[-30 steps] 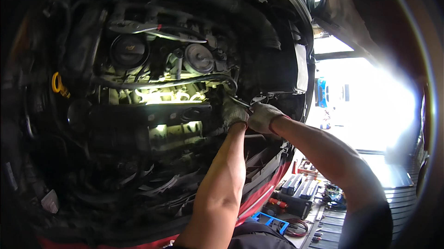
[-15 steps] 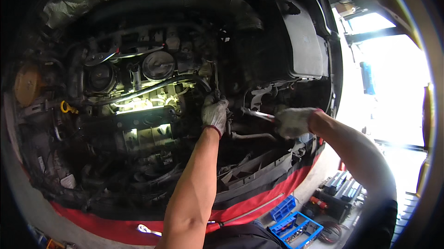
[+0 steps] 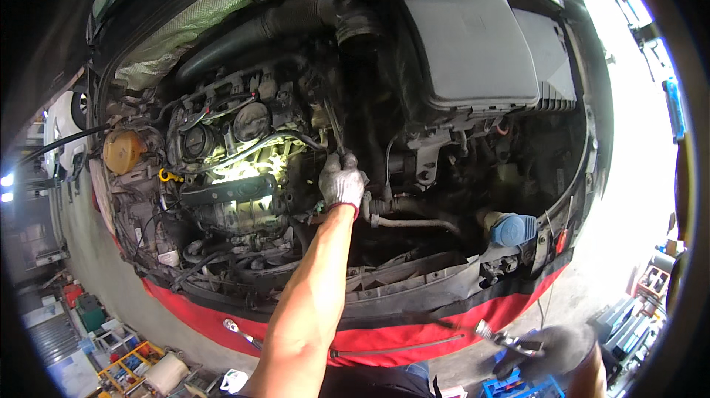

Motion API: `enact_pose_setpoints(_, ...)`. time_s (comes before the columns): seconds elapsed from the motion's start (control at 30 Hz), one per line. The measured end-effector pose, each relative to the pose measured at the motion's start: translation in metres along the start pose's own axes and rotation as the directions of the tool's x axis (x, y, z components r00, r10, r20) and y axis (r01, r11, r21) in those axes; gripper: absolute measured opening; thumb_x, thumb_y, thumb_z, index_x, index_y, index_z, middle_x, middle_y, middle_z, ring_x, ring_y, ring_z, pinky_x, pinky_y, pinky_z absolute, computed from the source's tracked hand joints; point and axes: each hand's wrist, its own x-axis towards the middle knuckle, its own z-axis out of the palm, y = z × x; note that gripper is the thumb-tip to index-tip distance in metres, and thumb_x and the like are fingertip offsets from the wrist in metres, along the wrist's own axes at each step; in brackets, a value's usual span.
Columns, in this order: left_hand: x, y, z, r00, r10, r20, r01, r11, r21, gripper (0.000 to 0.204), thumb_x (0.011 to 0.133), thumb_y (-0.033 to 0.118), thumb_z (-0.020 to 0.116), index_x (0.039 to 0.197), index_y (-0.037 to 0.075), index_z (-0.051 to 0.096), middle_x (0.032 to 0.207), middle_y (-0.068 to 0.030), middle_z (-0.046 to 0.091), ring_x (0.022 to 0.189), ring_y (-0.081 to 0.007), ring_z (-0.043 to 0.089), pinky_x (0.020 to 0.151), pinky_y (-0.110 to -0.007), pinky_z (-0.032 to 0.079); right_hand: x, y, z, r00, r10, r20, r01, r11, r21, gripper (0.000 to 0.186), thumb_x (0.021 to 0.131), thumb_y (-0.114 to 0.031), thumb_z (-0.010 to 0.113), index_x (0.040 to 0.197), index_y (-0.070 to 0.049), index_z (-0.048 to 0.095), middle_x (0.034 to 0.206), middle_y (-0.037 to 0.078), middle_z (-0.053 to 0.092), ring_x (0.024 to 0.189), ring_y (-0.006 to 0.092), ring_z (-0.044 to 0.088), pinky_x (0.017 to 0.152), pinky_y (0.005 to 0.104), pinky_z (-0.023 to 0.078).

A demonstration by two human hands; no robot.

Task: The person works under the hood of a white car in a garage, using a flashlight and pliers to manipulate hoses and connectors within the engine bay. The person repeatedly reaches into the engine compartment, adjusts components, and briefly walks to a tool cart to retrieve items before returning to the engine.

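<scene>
tool [image 3: 510, 341], one, in right hand [image 3: 568, 350], left hand [image 3: 343, 180] at engine [image 3: 235, 191]

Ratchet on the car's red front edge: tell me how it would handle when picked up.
The ratchet is probably stiff, its visible handle looking straight. It may feel head-heavy, the rounded end being wider. It could slide if nudged, its shiny metal looking smooth.

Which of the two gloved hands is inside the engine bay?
The left hand, among the engine parts; the blurred right hand is outside, at lower right.
</scene>
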Motion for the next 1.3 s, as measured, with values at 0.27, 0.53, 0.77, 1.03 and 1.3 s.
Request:
enact_pose_setpoints(0.27,-0.016,0.028,0.003,0.952,0.280,-0.120,-0.150,0.774,0.615,0.036,0.092,0.036,0.066,0.110,0.005,0.067,0.098,-0.0248,0.070,0.096,-0.0439,0.067,0.083,-0.052,0.052,0.109,0.106,-0.027,0.902,0.057,0.428,-0.118,0.986,0.118,0.042,0.097,-0.012,0.060,0.139,-0.004,0.056,0.097,-0.004,0.066,0.088,0.0041,0.057,0.077,0.0229,0.048)
enact_pose_setpoints(0.53,-0.027,0.061,0.004,0.958,0.199,-0.207,0.004,0.710,0.704,0.053,0.080,0.043,0.077,0.109,-0.002,0.069,0.108,-0.0231,0.071,0.105,-0.0391,0.067,0.091,-0.045,0.052,0.136,0.064,-0.058,0.948,-0.318,0.004,0.242,0.716,-0.655,0.034,0.089,-0.033,0.063,0.112,-0.009,0.069,0.093,0.015,0.072,0.089,0.0342,0.069,0.076,0.0454,0.055)
enact_pose_setpoints(0.77,-0.011,0.052,-0.009,0.935,0.351,0.054,-0.256,0.561,0.787,0.046,0.086,0.044,0.071,0.097,-0.001,0.069,0.094,-0.0262,0.069,0.094,-0.0453,0.065,0.083,-0.051,0.051,0.134,0.074,-0.045,0.662,-0.736,-0.145,0.342,0.468,-0.815,0.025,0.081,-0.032,0.074,0.091,-0.010,0.072,0.078,0.009,0.065,0.069,0.0287,0.067,0.060,0.0399,0.055)
enact_pose_setpoints(1.03,-0.001,0.039,-0.006,0.945,0.312,-0.096,-0.162,0.704,0.691,0.046,0.088,0.040,0.072,0.105,-0.003,0.065,0.100,-0.0268,0.069,0.095,-0.0454,0.064,0.083,-0.051,0.050,0.149,0.093,-0.054,0.433,-0.886,-0.163,0.464,0.374,-0.803,0.022,0.077,-0.031,0.080,0.090,-0.015,0.075,0.073,0.004,0.065,0.059,0.0230,0.067,0.050,0.0352,0.052)
enact_pose_setpoints(1.3,-0.010,0.042,0.000,0.974,0.148,-0.169,-0.038,0.851,0.524,0.060,0.098,0.051,0.061,0.127,-0.002,0.060,0.114,-0.0202,0.069,0.097,-0.0304,0.063,0.089,-0.042,0.050,0.151,0.097,-0.064,0.464,-0.875,-0.136,0.488,0.381,-0.786,0.020,0.078,-0.027,0.079,0.092,-0.013,0.074,0.072,0.004,0.066,0.058,0.0228,0.066,0.050,0.0355,0.052)
